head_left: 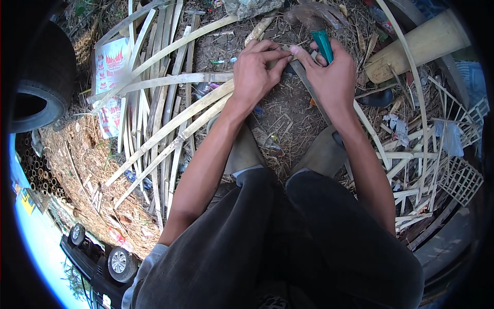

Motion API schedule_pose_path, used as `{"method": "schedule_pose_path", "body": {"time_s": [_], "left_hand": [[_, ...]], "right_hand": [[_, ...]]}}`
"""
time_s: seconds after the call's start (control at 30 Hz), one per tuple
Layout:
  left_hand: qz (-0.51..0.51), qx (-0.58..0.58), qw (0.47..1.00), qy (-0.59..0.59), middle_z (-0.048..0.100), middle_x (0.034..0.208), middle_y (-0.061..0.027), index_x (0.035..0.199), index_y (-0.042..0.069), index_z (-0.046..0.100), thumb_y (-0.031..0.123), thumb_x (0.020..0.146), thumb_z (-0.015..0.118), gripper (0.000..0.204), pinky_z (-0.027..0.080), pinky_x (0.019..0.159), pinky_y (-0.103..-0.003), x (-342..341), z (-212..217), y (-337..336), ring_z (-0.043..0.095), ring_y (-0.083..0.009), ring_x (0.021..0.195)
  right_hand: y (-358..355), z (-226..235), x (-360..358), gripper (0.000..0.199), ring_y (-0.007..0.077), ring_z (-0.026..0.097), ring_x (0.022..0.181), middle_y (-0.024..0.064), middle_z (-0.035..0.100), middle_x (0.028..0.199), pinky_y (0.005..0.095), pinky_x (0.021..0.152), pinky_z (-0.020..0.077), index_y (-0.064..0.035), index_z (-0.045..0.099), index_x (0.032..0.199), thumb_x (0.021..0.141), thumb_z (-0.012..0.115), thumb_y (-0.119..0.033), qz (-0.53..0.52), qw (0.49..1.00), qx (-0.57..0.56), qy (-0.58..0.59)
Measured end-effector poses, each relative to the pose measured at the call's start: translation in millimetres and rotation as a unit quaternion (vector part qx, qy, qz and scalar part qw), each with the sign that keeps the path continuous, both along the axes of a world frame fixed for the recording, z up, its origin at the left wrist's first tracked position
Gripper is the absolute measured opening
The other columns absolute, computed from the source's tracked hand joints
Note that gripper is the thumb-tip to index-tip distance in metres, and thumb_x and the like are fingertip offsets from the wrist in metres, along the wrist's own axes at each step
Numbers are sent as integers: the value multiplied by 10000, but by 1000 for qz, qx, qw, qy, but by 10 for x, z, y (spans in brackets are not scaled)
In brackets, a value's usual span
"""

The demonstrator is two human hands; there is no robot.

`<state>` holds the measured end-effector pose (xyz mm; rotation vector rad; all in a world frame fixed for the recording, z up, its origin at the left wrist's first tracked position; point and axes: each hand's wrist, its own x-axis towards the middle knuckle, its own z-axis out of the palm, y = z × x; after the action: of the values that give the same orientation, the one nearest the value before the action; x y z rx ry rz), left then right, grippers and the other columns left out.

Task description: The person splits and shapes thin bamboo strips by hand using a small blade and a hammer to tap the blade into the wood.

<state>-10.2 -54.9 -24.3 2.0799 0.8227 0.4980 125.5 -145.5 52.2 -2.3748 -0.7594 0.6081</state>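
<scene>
My right hand [332,72] is closed around the green handle of what looks like a claw hammer, its rusty head [314,16] beyond the fingers. The right thumb and fingertips meet my left fingertips over crossing bamboo strips. My left hand [257,69] is closed on the bamboo strips [177,121], which run from under it toward the lower left. A darker strip [311,92] slants from the fingertips down between my boots [321,152]. Whatever small thing may be pinched between the fingertips is too small to make out.
Many split bamboo strips [164,103] lie piled at left beside a printed sheet [110,85] and a tyre [43,108]. At right are a thick bamboo piece [417,46], woven lattice pieces [460,180] and scattered strips. A stone [252,7] sits at the far edge. A vehicle [95,262] stands lower left.
</scene>
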Motion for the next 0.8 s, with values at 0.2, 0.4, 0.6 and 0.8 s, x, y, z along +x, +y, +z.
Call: {"method": "schedule_pose_path", "body": {"time_s": [0.2,0.4,0.6,0.8], "left_hand": [[6,1,1000,2,750,1052,-104,1033,85,830,145,831,817,210,561,870,-380,-11,0,-11,700,-292,970],[12,3,1000,-6,753,1052,-95,1031,86,831,204,821,855,243,565,866,-381,-25,-49,-13,702,-282,970],[27,-7,999,-16,746,1003,-75,1016,79,831,242,786,892,288,565,852,-376,-5,-5,-25,693,-266,960],[38,-16,999,-10,742,987,-65,993,79,834,196,811,861,218,547,834,-377,68,1,-40,672,-258,936]], "right_hand": [[23,-308,76,435,195,682,651,103,682,708,361,621,535,-33,688,926,777,930,-362,14,998,1,60],[47,-383,145,393,119,626,635,48,663,700,318,598,514,-53,678,891,778,941,-322,2,991,4,136],[34,-426,146,406,98,561,577,13,625,651,302,550,474,-62,668,887,767,952,-325,-5,993,22,115],[20,-434,242,447,68,529,609,2,605,672,276,559,462,-60,638,886,761,962,-341,9,988,32,150]]}}
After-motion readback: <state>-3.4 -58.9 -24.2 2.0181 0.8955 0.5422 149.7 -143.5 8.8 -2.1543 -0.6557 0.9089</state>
